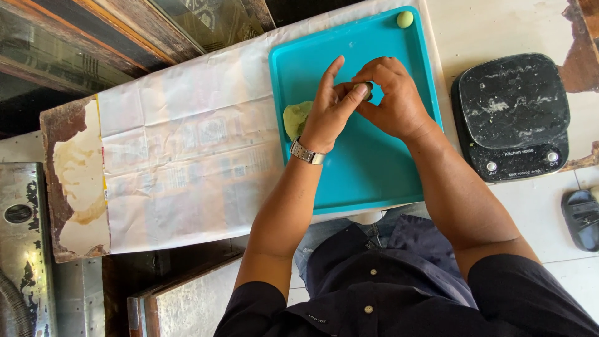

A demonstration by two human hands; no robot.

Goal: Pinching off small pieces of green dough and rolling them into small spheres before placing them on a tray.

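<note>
Over a turquoise tray (374, 168), my left hand (329, 109) and my right hand (393, 97) meet and pinch a small dark piece (368, 91) between their fingertips. Fingers hide most of that piece. A lump of pale green dough (294, 117) lies on the tray's left side, partly behind my left hand, which wears a metal wristwatch (306, 151). A small green dough ball (405, 19) rests in the tray's far right corner.
The tray sits on white paper (187, 156) spread over a worn board. A black kitchen scale (511, 115) dusted with flour stands to the right. A dark sandal (581, 218) lies on the tiled floor at far right. Wooden and metal panels border the left.
</note>
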